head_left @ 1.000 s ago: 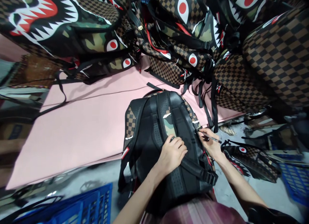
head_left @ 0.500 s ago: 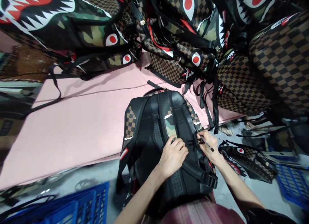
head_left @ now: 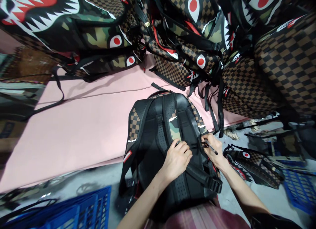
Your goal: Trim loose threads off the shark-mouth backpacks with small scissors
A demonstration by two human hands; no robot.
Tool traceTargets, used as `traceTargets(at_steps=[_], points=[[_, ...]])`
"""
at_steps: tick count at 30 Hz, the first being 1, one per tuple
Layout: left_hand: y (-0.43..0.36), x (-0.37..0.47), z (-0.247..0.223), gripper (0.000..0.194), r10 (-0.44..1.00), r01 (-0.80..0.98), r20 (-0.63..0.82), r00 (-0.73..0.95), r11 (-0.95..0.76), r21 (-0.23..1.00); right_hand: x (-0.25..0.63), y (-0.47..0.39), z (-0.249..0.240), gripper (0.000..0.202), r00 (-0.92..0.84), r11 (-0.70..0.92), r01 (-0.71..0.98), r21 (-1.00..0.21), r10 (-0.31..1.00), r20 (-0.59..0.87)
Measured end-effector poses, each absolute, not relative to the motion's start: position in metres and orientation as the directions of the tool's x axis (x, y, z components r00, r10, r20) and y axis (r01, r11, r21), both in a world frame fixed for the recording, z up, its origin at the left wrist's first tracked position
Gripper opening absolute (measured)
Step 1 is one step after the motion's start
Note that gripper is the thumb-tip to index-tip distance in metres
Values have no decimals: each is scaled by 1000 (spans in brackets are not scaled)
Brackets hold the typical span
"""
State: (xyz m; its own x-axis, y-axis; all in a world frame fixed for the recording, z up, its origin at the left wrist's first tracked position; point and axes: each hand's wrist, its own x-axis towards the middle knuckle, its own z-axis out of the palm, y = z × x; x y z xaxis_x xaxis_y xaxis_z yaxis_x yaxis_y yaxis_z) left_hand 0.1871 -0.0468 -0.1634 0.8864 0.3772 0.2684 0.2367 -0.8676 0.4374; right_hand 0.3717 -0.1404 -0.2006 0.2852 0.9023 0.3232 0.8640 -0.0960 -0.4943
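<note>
A black backpack (head_left: 148, 150) with checkered and camouflage patches leans upright against the pink table edge, its strap side towards me. My left hand (head_left: 178, 156) rests on its middle, fingers curled around a padded shoulder strap near the camouflage strip. At the bag's right edge, my right hand (head_left: 212, 148) is closed around a dark, slim pen-like tool (head_left: 211, 146), whose tip end is hidden by the fingers and the bag.
The pink table (head_left: 81, 123) spreads out on the left. Patterned backpacks (head_left: 177, 34) pile up at its back. A small shark-face bag (head_left: 256, 164) lies at the right on the floor, near a blue crate (head_left: 300, 189). Another blue crate (head_left: 91, 209) stands at the lower left.
</note>
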Motion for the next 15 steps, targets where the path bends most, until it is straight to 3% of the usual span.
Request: traceTargets(at_steps=[10,15], points=[[-48,187,-165,18,381,243,283,880,-874,421,371,-139,-195,13,294,-81,845,-529,897,331],[-48,188,-164,17,386,250,284,878,-875,414,369,-136,-191,7,422,-175,794,-582,848,321]])
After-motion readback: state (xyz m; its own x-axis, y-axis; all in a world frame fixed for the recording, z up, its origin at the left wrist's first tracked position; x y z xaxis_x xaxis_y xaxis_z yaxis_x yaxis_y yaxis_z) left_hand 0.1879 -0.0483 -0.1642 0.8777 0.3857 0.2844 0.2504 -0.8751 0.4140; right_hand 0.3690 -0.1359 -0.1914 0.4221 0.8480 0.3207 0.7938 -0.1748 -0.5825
